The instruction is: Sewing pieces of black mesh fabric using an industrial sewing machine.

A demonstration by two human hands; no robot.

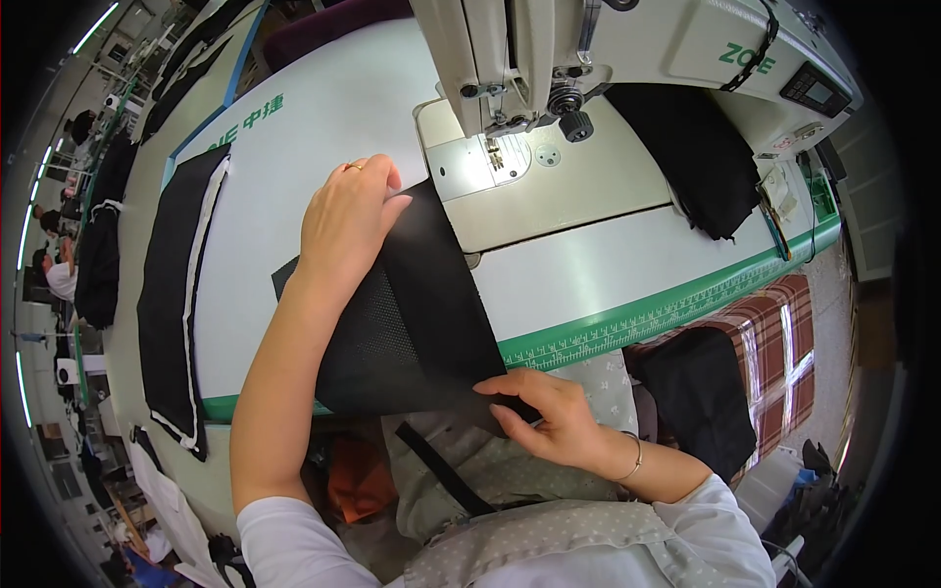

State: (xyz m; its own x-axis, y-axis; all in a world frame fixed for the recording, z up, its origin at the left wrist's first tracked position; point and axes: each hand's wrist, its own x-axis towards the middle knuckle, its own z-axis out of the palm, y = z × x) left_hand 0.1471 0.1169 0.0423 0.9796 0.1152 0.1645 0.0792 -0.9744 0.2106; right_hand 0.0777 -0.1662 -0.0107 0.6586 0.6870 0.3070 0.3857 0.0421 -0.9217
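Observation:
A black fabric panel (436, 284) with a perforated, mesh-like section (368, 318) lies on the white sewing table and hangs over its front edge. My left hand (348, 220), fingers curled in a pinch, grips the panel's far end, just left of the sewing machine's needle plate (480, 167). At the near right corner, my right hand (554, 416) has thumb and forefinger closed on the same panel. The presser foot (494, 155) stands beyond the panel, apart from it. My left fingertips are partly hidden.
The sewing machine head (647, 44) rises at the back right, with stacked black fabric pieces (691, 157) under its arm. A black strip with white edging (181, 294) lies at left. A green ruler edge (588, 343) borders the table's front. Black cloth (696, 392) lies on plaid fabric (784, 343) at lower right.

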